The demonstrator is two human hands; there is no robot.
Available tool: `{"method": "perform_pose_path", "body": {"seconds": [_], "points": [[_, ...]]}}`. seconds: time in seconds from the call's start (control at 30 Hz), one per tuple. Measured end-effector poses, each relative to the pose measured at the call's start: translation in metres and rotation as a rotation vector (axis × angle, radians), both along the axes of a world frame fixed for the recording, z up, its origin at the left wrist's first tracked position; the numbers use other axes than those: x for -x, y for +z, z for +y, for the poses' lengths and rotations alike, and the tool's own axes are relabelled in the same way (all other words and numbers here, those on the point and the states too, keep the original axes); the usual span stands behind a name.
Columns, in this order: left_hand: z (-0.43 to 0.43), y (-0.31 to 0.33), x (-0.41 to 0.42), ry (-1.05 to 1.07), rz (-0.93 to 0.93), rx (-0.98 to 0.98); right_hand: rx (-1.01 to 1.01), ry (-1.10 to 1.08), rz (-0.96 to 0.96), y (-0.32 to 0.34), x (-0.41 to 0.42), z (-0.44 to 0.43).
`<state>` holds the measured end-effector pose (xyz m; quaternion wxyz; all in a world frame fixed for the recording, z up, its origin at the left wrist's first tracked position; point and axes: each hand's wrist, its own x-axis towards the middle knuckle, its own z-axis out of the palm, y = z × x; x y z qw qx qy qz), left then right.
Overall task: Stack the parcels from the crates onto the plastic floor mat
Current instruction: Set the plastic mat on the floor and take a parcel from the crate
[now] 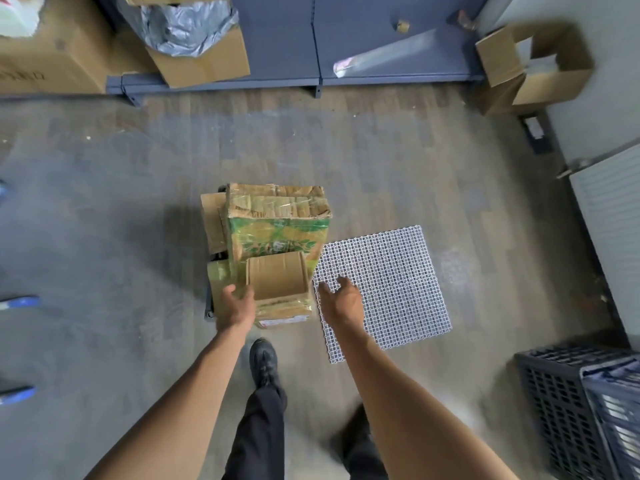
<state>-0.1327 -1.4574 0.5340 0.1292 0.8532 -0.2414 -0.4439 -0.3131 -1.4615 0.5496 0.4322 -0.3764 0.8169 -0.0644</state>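
Note:
A crate (209, 308) on the floor is packed with parcels. A tall green-and-yellow printed box (277, 230) stands at its back, and a small plain cardboard parcel (278, 275) lies on top at the front. My left hand (237, 304) is open just left of the small parcel, holding nothing. My right hand (341, 301) is open just right of it, over the left edge of the white plastic grid mat (391, 278). The mat lies flat on the floor, right of the crate, with nothing on it.
A dark plastic crate (561, 403) stands at the lower right. Blue-grey shelving (311, 77) with cardboard boxes (204, 60) runs along the back. An open cardboard box (540, 71) sits at the back right, beside a white radiator (613, 216). My feet are just below the crate.

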Motion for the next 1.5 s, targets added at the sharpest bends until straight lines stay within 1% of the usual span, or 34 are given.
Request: {"method": "perform_pose_path", "body": {"seconds": [0.13, 0.17, 0.23, 0.27, 0.33, 0.43, 0.53, 0.6, 0.7, 0.87, 1.2, 1.5], "points": [[0.05, -0.016, 0.015, 0.111, -0.113, -0.051, -0.044, 0.035, -0.016, -0.003, 0.043, 0.039], [0.064, -0.019, 0.023, 0.117, -0.147, -0.042, -0.034, 0.052, -0.017, -0.004, 0.057, 0.048], [0.091, -0.016, 0.048, 0.079, -0.268, 0.039, 0.019, 0.107, 0.001, -0.007, 0.088, 0.064], [0.103, -0.013, 0.064, 0.027, -0.321, 0.097, 0.047, 0.156, 0.025, -0.007, 0.103, 0.07], [0.122, -0.004, 0.102, -0.132, -0.358, 0.175, 0.067, 0.309, 0.082, -0.006, 0.133, 0.082], [0.131, 0.002, 0.163, -0.36, -0.277, 0.171, 0.091, 0.514, 0.169, -0.003, 0.177, 0.092], [0.122, -0.002, 0.217, -0.558, -0.178, 0.145, 0.125, 0.558, 0.216, -0.003, 0.214, 0.094], [0.113, -0.005, 0.245, -0.614, -0.172, 0.128, 0.114, 0.576, 0.247, -0.007, 0.231, 0.095], [0.102, -0.016, 0.27, -0.668, -0.213, 0.155, 0.1, 0.605, 0.28, -0.016, 0.249, 0.096], [0.097, -0.031, 0.275, -0.744, -0.23, 0.15, 0.096, 0.624, 0.31, -0.025, 0.259, 0.096], [0.097, -0.029, 0.265, -0.838, -0.267, 0.143, 0.109, 0.563, 0.33, -0.021, 0.266, 0.093], [0.094, -0.027, 0.264, -0.847, -0.241, 0.122, 0.089, 0.541, 0.326, -0.017, 0.262, 0.101]]}}
